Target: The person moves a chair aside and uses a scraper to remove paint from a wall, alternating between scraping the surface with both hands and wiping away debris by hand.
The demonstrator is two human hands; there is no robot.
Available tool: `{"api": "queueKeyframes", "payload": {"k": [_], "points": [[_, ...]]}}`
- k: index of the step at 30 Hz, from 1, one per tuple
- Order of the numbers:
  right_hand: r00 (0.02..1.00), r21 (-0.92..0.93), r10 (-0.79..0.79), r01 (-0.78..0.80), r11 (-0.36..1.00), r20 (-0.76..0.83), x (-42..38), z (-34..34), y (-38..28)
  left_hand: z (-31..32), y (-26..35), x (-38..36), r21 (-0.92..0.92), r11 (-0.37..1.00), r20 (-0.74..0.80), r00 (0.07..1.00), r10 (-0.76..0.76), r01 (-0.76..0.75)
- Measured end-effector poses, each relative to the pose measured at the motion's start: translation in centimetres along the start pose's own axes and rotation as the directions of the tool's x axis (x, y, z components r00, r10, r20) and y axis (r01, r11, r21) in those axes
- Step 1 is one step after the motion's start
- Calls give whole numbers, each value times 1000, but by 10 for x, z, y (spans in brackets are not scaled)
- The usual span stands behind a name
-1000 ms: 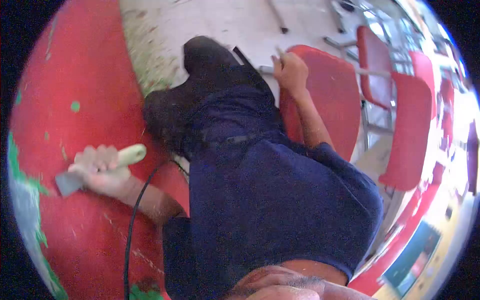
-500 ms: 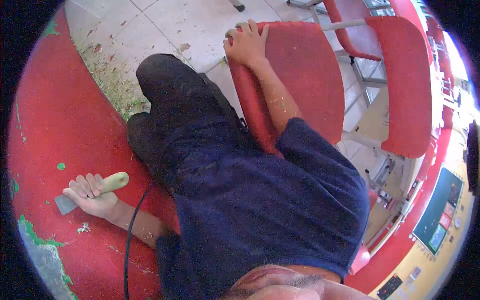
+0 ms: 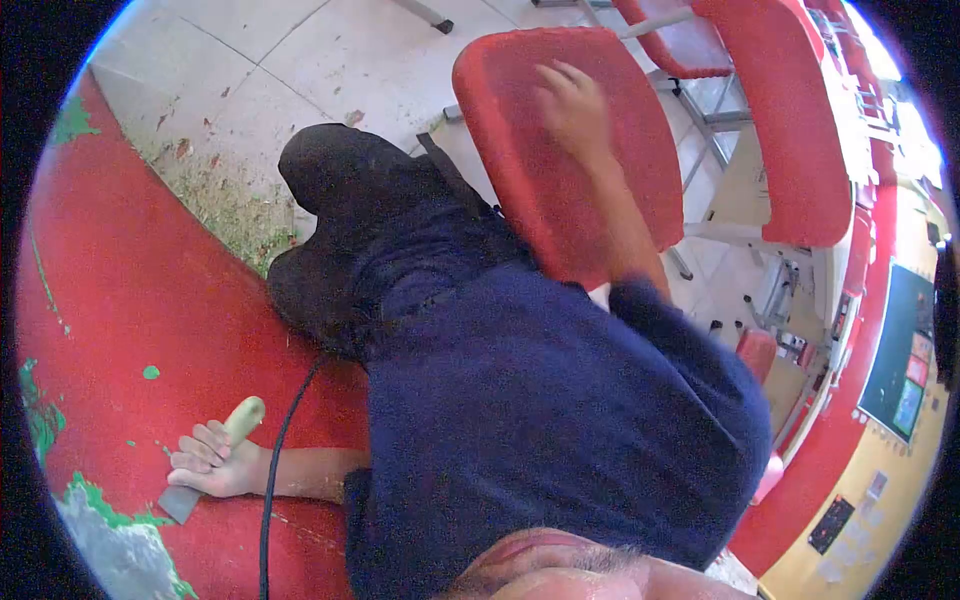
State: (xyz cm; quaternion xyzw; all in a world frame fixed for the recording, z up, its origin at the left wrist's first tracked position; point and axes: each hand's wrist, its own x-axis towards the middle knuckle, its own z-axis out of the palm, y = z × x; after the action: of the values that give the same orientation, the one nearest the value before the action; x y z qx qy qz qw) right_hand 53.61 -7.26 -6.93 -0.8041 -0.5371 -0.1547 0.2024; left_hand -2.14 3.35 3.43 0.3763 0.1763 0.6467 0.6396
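- Red paint covers the big, smooth wall beside me, and it looks bent at the edge of my view.
- My left hand is curled tight around a small scraper with a pale yellow-green handle and a flat grey metal blade. The blade points down and left, at the red paint. I can't tell if it touches.
- Just past the blade is a ragged bright green paint patch, with a bare grey-white patch next to it.
- I'd say scraping is the step in hand, and only part of the red is off. Another push would call for a firm fist and a low blade, set at the ragged edge.
- My right hand is blurry over a red padded chair seat. Its fingers look loose, and I see nothing in it. I can't tell if it rests there.
- A thin black cord crosses my left arm.
- Past my knees in dark trousers, green and pale crumbs lie on white floor tiles by the wall.
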Motion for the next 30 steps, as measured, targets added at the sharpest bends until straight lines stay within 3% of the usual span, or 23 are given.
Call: {"api": "queueKeyframes", "payload": {"k": [1,2,3,4,5,7,9,13,17,20,22,24,26,28,30], "points": [[995,-19,69,-70,997,-73,-33,-40,8,-1,-2,1,-2,1000,5,1000,-9,9],[991,-159,89,-104,982,-99,-77,-67,30,-2,-3,0,2,1000,4,1000,-16,16],[963,-217,151,-200,955,-225,-128,-92,38,-2,-6,-1,4,1000,6,1000,-26,26],[936,-246,286,-333,910,-206,-174,-115,43,-3,-10,-2,5,999,1,999,-39,39],[949,-296,291,-313,902,-117,-214,-137,41,-7,-13,-2,4,998,-11,998,-60,60],[828,-96,513,-543,834,-228,-259,-130,13,-14,-18,-5,1,995,-62,994,-95,95],[818,-31,545,-559,829,-184,-271,-77,13,-19,-18,-7,2,992,-133,983,-127,128],[743,136,653,-638,758,-146,-233,-51,-26,-18,-17,-4,-56,991,-114,986,-124,118],[696,67,679,-685,725,-235,-205,-27,-42,-9,-27,-2,-10,992,-123,984,-126,126],[822,-195,520,-564,803,-233,-166,8,-51,-12,-23,-4,-4,992,-113,985,-127,127],[785,-94,534,-585,805,-314,-131,30,-64,-17,-19,-3,-40,995,-74,993,-95,92],[800,-103,435,-516,850,-415,-96,51,-63,-16,-15,-4,-36,997,-65,995,-77,75],[753,-58,482,-562,825,-448,-64,76,-57,-11,-14,-3,-32,994,-46,994,-102,101],[665,-35,471,-598,801,-579,-25,94,-64,-11,-11,-5,-25,997,-81,994,-75,73],[559,-147,525,-761,631,-641,-14,90,-54,-5,-11,-7,-18,996,-97,992,-85,84]]}}
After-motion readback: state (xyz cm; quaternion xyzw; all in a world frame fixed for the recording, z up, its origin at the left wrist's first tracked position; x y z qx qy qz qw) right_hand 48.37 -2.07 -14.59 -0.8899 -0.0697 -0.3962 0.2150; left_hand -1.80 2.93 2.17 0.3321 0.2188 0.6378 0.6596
